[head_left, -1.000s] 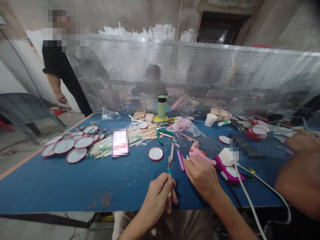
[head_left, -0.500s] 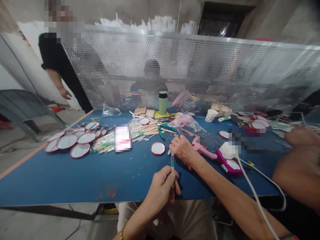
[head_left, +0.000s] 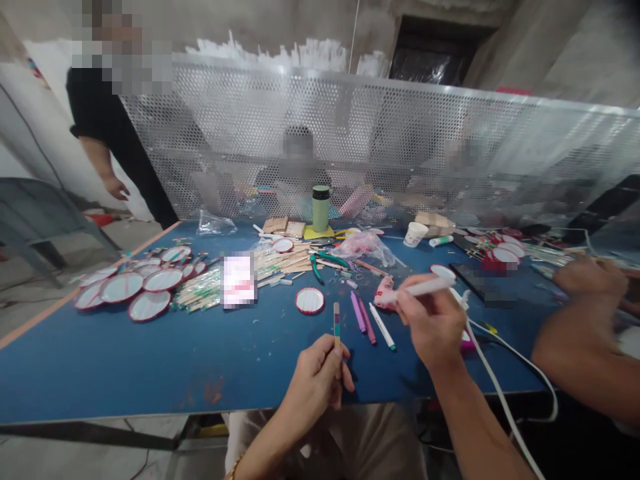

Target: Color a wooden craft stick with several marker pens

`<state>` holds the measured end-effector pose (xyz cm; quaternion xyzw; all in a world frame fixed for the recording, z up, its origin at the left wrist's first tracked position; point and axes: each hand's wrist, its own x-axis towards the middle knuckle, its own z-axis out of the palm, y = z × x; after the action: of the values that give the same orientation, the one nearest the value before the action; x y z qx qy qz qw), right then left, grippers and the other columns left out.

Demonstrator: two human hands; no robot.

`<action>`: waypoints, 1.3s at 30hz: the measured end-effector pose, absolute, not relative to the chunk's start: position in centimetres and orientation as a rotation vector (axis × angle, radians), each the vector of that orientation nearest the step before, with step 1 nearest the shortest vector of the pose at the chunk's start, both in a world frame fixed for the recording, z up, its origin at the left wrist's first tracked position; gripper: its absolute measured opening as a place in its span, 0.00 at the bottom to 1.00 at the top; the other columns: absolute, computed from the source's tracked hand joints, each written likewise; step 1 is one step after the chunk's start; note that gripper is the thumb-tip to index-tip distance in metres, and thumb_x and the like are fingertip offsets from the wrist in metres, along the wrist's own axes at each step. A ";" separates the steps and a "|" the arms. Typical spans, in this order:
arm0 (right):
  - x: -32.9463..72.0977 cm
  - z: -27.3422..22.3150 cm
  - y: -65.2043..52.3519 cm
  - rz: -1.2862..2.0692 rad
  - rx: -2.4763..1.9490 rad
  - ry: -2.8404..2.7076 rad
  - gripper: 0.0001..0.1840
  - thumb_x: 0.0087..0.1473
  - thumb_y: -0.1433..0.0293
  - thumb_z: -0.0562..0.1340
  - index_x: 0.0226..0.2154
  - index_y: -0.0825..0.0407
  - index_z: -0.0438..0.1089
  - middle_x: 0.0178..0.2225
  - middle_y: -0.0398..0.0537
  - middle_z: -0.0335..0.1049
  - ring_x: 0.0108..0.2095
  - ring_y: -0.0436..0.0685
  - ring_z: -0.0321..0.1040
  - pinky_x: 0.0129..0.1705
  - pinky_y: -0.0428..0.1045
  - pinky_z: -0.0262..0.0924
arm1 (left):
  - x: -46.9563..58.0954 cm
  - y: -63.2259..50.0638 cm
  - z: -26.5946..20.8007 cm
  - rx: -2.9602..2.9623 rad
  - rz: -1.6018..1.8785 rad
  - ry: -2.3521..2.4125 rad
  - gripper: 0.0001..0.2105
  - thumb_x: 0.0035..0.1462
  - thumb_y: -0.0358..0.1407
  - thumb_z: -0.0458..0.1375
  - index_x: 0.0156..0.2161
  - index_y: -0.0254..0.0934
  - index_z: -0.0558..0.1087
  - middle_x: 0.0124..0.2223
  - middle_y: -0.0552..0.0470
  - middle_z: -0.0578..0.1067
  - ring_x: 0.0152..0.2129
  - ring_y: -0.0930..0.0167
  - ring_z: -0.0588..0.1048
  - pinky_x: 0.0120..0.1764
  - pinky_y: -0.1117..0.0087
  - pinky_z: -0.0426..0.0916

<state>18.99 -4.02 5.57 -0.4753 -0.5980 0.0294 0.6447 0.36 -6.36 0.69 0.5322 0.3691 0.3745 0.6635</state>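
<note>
My left hand (head_left: 321,373) is closed on a flat wooden craft stick (head_left: 337,328), held upright near the front edge of the table. The stick carries bands of purple and teal near its top. My right hand (head_left: 434,323) grips a white marker (head_left: 425,287), smeared by motion, above the table to the right. Between the hands lie a purple marker (head_left: 358,312), a pinkish marker (head_left: 368,321) and a white marker with a green end (head_left: 383,327). A pink glue gun (head_left: 385,292) is partly hidden behind my right hand.
Round red-rimmed white discs (head_left: 121,287) cluster at the left, beside many wooden sticks (head_left: 203,288). Green-handled pliers (head_left: 317,267), a green bottle (head_left: 321,210) and a paper cup (head_left: 415,234) stand further back. A white cord (head_left: 493,377) crosses the right side near another person's arm (head_left: 575,340).
My right hand has moved right and towards me from beside the stick's tip, now holding a white marker. The markers on the table have come into view. My left hand still holds the stick.
</note>
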 end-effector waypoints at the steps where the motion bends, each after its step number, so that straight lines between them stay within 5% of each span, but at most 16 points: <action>1: 18.7 5.1 -4.9 0.275 -1.029 -1.246 0.04 0.57 0.68 0.61 0.32 0.51 0.68 0.20 0.37 0.64 0.16 0.46 0.57 0.17 0.43 0.51 | 0.4 -6.3 0.7 1.205 0.842 0.837 0.20 0.59 0.55 0.53 0.35 0.36 0.65 0.21 0.55 0.73 0.09 0.80 0.62 0.13 0.80 0.52; 7: 16.5 2.0 -6.6 0.876 -0.923 -0.798 0.12 0.49 0.62 0.65 0.27 0.55 0.73 0.14 0.41 0.67 0.12 0.47 0.59 0.12 0.41 0.51 | 0.4 -6.4 0.8 1.228 0.827 0.877 0.20 0.59 0.54 0.52 0.35 0.36 0.64 0.21 0.55 0.73 0.09 0.80 0.62 0.13 0.80 0.51; 19: 16.6 1.6 -6.4 0.924 -0.921 -0.791 0.14 0.47 0.60 0.68 0.27 0.55 0.73 0.15 0.42 0.69 0.14 0.47 0.61 0.12 0.40 0.54 | 0.3 -6.4 0.7 1.221 0.812 0.900 0.23 0.58 0.57 0.53 0.35 0.36 0.64 0.22 0.55 0.73 0.09 0.80 0.63 0.13 0.80 0.51; 27: 20.0 3.4 -6.2 0.234 -1.068 -1.076 0.05 0.57 0.67 0.64 0.33 0.52 0.73 0.22 0.40 0.71 0.17 0.47 0.63 0.19 0.44 0.60 | 0.2 -6.5 0.6 1.227 0.817 0.878 0.24 0.57 0.58 0.54 0.34 0.36 0.65 0.22 0.55 0.73 0.09 0.80 0.62 0.13 0.80 0.51; 32: 20.1 2.9 -4.9 -0.208 -1.128 -1.915 0.10 0.63 0.75 0.58 0.43 0.53 0.74 0.38 0.49 0.78 0.40 0.55 0.72 0.44 0.51 0.65 | 0.3 -6.4 0.5 1.239 0.828 0.891 0.24 0.57 0.59 0.53 0.34 0.36 0.65 0.21 0.55 0.73 0.09 0.80 0.62 0.14 0.80 0.52; 39: 17.1 1.4 -1.5 -0.568 -1.466 -2.465 0.09 0.63 0.75 0.59 0.41 0.52 0.75 0.34 0.50 0.76 0.38 0.59 0.64 0.38 0.53 0.53 | 0.4 -6.4 0.5 1.272 0.833 0.901 0.23 0.58 0.58 0.52 0.33 0.36 0.65 0.21 0.55 0.73 0.08 0.80 0.62 0.13 0.80 0.51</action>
<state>17.12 -1.53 1.42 -0.4985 -0.8381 -0.1930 0.1088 0.38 -6.39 0.46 0.5563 0.3940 0.3643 0.6345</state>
